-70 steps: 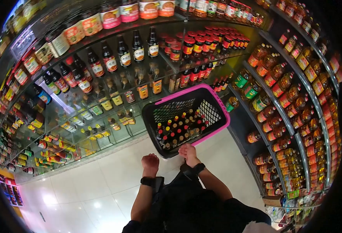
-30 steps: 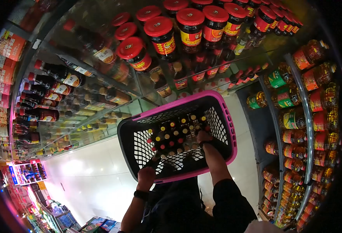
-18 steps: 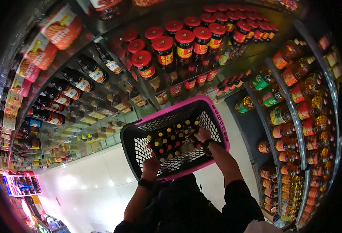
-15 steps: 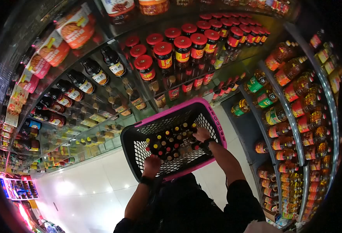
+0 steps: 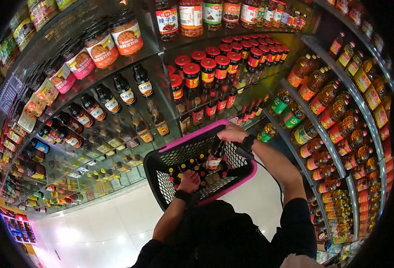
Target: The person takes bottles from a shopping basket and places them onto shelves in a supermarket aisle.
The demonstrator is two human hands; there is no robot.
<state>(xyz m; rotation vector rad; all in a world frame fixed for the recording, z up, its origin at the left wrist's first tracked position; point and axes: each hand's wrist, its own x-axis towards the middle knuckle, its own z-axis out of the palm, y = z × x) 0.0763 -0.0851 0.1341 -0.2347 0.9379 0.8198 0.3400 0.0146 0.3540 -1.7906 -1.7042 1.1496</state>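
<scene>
A black mesh shopping basket with a pink rim [image 5: 192, 137] is in front of me, with several dark bottles [image 5: 212, 179] standing inside, their caps yellow, red and brown. My right hand [image 5: 232, 133] grips the neck of a dark sauce bottle [image 5: 214, 157] with a pale and red label. That bottle is raised above the others, slightly tilted, at the basket's right side. Inside the basket on the left, my left hand [image 5: 189, 180] is closed low among the bottle caps; whatever its fingers hold is hidden.
Glass shelves ahead carry dark bottles [image 5: 112, 105], red-lidded jars [image 5: 207, 71] and larger orange-labelled jars [image 5: 127, 38]. To my right, a curved rack holds oil bottles [image 5: 333, 114]. Below lies a pale shiny floor [image 5: 112, 223].
My right hand has risen from among the bottles, lifting one by its neck. My left hand has shifted from the near-left rim inward over the bottles. The view has tilted up slightly.
</scene>
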